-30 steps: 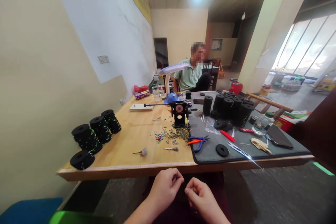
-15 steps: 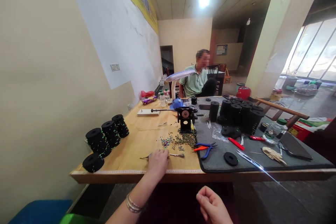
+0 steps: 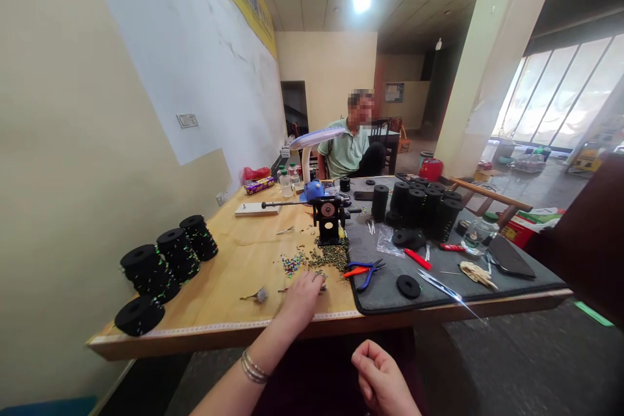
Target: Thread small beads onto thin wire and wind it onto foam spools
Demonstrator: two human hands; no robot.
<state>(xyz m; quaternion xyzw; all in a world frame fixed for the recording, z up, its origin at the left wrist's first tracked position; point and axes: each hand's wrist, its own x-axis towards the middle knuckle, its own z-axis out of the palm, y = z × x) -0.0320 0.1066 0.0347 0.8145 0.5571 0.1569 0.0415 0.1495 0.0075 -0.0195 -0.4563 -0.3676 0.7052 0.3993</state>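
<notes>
My left hand [image 3: 302, 296] lies on the wooden table [image 3: 234, 273] near its front edge. Its fingers are bent down and pinched on a small metal piece beside a scatter of coloured beads [image 3: 292, 264] and brass bits [image 3: 334, 255]. A bangle shows on that wrist. A small feathered piece [image 3: 258, 296] lies just left of the hand. My right hand [image 3: 383, 380] hangs below the table edge, its fingers curled in a loose pinch; whatever is in it is too small to see.
A black hand-crank winder [image 3: 327, 221] stands mid-table behind the beads. Blue and orange pliers [image 3: 365, 268], a black disc [image 3: 408, 286] and tweezers [image 3: 439, 281] lie on a grey mat [image 3: 380, 296]. Black spools stand left [image 3: 166, 257] and right [image 3: 419, 203]. A person [image 3: 348, 146] sits opposite, behind a desk lamp [image 3: 312, 143].
My left hand rose from my lap to the table, touched down by the feathered piece, then shifted right to the small metal piece. My right hand stayed low, curled.
</notes>
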